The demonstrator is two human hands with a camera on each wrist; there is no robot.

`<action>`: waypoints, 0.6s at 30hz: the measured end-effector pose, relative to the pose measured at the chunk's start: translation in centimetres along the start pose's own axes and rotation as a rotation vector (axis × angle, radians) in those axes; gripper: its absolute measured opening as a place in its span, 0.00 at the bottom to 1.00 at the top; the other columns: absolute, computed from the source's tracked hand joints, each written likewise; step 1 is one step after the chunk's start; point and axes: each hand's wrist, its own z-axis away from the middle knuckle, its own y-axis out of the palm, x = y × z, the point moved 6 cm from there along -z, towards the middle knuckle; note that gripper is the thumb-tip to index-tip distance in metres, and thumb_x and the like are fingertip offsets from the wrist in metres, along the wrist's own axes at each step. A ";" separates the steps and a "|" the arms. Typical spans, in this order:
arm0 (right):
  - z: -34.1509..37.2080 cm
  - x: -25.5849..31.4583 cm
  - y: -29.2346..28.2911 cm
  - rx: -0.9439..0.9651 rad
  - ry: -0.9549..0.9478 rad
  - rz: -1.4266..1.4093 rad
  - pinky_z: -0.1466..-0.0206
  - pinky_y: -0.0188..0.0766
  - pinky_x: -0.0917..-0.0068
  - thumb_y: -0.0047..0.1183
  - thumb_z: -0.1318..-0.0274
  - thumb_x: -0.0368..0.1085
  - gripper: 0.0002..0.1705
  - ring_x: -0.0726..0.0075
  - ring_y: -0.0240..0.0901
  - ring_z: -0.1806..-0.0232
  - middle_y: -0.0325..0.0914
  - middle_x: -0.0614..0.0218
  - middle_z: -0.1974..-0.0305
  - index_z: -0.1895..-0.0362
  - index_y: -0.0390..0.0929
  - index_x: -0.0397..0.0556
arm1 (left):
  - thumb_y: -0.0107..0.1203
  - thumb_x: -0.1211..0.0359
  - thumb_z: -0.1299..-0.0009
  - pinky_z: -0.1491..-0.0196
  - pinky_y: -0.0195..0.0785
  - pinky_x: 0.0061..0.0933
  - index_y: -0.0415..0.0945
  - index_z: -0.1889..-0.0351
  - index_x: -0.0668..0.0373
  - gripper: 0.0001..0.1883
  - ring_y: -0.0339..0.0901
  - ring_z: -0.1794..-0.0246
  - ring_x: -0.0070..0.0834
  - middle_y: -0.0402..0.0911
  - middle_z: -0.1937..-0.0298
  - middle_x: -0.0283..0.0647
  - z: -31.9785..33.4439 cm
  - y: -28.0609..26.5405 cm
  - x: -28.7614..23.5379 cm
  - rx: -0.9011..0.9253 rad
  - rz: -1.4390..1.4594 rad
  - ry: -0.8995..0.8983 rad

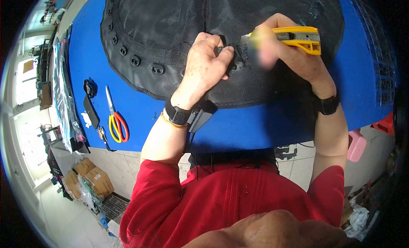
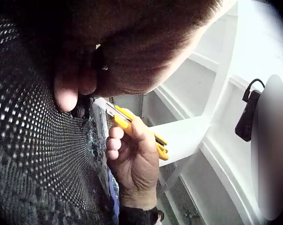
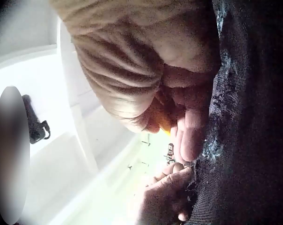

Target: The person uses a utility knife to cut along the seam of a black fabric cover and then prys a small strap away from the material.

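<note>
A large round black mesh sheet (image 1: 170, 30) lies on the blue table, with black plastic clips (image 1: 135, 60) along its curved edge. My left hand (image 1: 204, 62) rests on the sheet and pinches a small black piece (image 1: 219, 51) between thumb and fingers; I cannot tell whether it is a clip or folded mesh. To its right, my right hand (image 1: 298, 60) grips a yellow snap-off utility knife (image 1: 315, 46). The blade (image 2: 100, 103) points toward the left fingertips, close over the mesh. In the right wrist view, the palm hides most of the knife.
Scissors (image 1: 117, 124) with red and yellow handles lie at the left on the blue table (image 1: 145, 116), beside a black strap-like item (image 1: 90, 111). Clear plastic-wrapped sheets (image 1: 64, 90) line the left edge. Bluish lint (image 3: 214, 150) clings to the mesh. Cardboard boxes (image 1: 98, 182) stand on the floor.
</note>
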 end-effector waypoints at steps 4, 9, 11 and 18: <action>0.0 -0.1 0.2 0.000 -0.015 -0.017 0.66 0.83 0.77 0.59 0.30 0.42 0.13 0.77 0.84 0.68 0.84 0.65 0.67 0.49 0.77 0.49 | 0.62 0.68 0.27 0.77 0.77 0.26 0.78 0.66 0.73 0.13 0.81 0.79 0.30 0.72 0.54 0.48 -0.1 0.1 0.1 0.008 -0.007 0.005; 0.1 -0.3 0.4 0.007 -0.018 -0.009 0.66 0.83 0.77 0.59 0.30 0.42 0.13 0.75 0.85 0.68 0.84 0.64 0.67 0.49 0.77 0.49 | 0.62 0.69 0.28 0.77 0.77 0.26 0.77 0.67 0.73 0.13 0.81 0.79 0.30 0.72 0.54 0.48 -0.1 0.1 0.2 0.001 0.001 0.003; 0.1 -0.3 0.4 0.003 -0.011 -0.009 0.66 0.83 0.77 0.59 0.30 0.42 0.13 0.75 0.85 0.68 0.84 0.64 0.67 0.49 0.77 0.49 | 0.62 0.69 0.28 0.77 0.77 0.26 0.77 0.67 0.73 0.13 0.81 0.79 0.30 0.72 0.54 0.48 0.0 0.1 0.0 -0.003 0.015 -0.005; 0.1 0.1 0.6 -0.011 0.030 0.012 0.66 0.82 0.77 0.58 0.31 0.41 0.12 0.76 0.84 0.68 0.84 0.65 0.67 0.51 0.77 0.49 | 0.62 0.69 0.28 0.78 0.78 0.26 0.77 0.67 0.73 0.13 0.82 0.78 0.31 0.72 0.53 0.48 0.0 0.1 -0.1 -0.002 -0.001 0.005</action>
